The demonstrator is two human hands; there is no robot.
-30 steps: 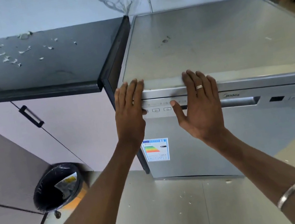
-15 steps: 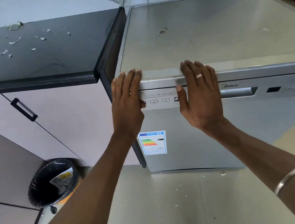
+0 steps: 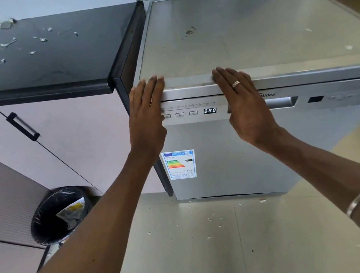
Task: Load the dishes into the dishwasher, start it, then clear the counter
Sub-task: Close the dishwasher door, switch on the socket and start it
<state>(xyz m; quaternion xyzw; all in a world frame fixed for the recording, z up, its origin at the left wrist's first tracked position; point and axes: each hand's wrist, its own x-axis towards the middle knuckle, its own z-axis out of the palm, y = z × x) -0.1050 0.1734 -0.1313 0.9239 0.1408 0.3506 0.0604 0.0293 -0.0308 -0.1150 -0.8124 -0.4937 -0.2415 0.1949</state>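
Display: now uncovered, reads 8:88, at 9 o'clock of the right hand; a second ago that hand's thumb spread across the panel and hid it.
Right thumb: tucked in against the palm.
Left hand: thumb no longer visible over the buttons.

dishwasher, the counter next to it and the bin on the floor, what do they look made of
Dishwasher: looks like brushed metal or a metal-look finish, grey, with a dull sheen and scuffs on the top.
Counter: black and glossy, it mirrors the wall; possibly polished stone or glass, hard to tell.
Bin: dark, lined with a thin shiny plastic bag that crinkles over the rim.
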